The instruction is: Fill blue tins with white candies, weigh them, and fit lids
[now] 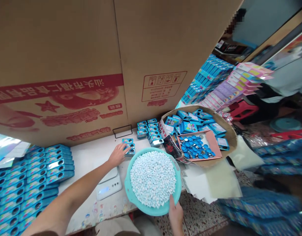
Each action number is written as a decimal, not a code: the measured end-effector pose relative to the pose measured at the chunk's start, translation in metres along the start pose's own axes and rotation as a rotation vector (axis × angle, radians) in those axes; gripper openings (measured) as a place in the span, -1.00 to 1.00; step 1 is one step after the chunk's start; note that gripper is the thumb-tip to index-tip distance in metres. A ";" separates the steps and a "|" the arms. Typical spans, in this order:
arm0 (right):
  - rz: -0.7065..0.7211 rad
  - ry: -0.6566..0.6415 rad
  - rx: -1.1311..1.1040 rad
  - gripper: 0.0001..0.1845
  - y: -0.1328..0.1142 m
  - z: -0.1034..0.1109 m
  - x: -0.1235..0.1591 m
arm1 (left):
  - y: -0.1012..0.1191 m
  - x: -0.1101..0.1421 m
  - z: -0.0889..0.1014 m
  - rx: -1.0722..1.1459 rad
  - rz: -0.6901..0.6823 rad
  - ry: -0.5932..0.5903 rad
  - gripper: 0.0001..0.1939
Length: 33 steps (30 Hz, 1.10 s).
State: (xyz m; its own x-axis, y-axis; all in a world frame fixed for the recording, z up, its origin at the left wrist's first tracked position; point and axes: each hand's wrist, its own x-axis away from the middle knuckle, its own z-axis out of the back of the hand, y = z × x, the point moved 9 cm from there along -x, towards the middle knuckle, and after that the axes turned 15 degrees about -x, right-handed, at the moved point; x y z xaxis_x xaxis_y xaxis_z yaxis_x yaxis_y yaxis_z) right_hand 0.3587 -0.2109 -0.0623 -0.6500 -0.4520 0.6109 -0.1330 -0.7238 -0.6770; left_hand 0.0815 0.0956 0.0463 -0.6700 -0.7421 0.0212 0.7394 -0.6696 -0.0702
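Note:
My left hand (117,154) reaches to a short row of small blue tins (128,141) with round dark holes, its fingers closed on the left end of a tin. Part of that tin is hidden by the fingers. My right hand (175,213) grips the near right rim of a turquoise plastic basin (128,183), thumb over the edge. Small pale blue and white candies (153,178) fill the basin, which sits at the table's front edge. A white digital scale (109,187) lies below my left forearm.
Stacked blue tins (58,164) stand at left; more tins (153,129) stand behind the basin. A cut-down carton (231,144) holds tins and a pink tray (216,144) of blue caps (195,146). A big cardboard box (92,42) walls the back. A person sits far right.

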 end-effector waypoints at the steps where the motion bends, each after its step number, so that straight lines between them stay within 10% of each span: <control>1: 0.000 0.008 0.000 0.06 0.001 0.000 -0.001 | -0.001 0.007 -0.001 0.009 0.073 0.015 -0.47; 16: 0.147 0.156 0.025 -0.15 -0.020 0.014 0.008 | 0.038 0.024 -0.032 0.039 0.305 0.014 -0.48; 25: 0.084 0.164 0.055 -0.05 -0.002 0.015 0.002 | 0.017 0.024 -0.034 0.092 0.318 0.101 -0.76; 33: 0.042 0.124 0.058 0.02 0.003 0.012 0.004 | 0.015 0.023 -0.043 0.203 0.305 -0.081 -0.69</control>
State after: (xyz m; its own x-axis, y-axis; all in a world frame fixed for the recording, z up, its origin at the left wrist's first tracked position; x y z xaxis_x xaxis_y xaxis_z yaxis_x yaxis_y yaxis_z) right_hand 0.3643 -0.2216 -0.0570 -0.7423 -0.4172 0.5244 -0.0628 -0.7358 -0.6742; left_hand 0.0740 0.0697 0.0028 -0.4153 -0.9032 0.1088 0.9078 -0.4037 0.1134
